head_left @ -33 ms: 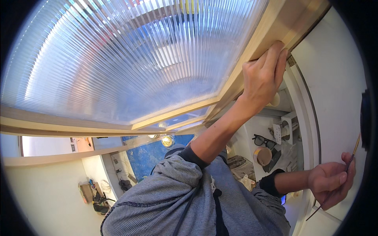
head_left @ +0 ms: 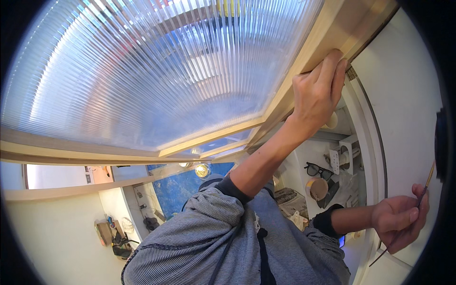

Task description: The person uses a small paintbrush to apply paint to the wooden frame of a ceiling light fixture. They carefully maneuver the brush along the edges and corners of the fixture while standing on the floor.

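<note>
My left hand (head_left: 316, 95) grips the pale wooden frame (head_left: 285, 99) at upper right, its fingers bent against the edge. The frame borders a ribbed translucent panel (head_left: 166, 76), which fills the upper left of the view. Low at the right, my right hand (head_left: 399, 218) is closed around a thin dark-handled paintbrush (head_left: 428, 180), held at a slant with the handle pointing down-left, beside a white surface (head_left: 394, 104).
Below are a white shelf (head_left: 304, 161) with black glasses (head_left: 318, 171), a round tan container (head_left: 316, 189) and small items, a blue floor covering (head_left: 175, 190), a glowing lamp (head_left: 202, 171), and tools (head_left: 116, 240) at lower left. A narrow rail (head_left: 71, 194) crosses the left side.
</note>
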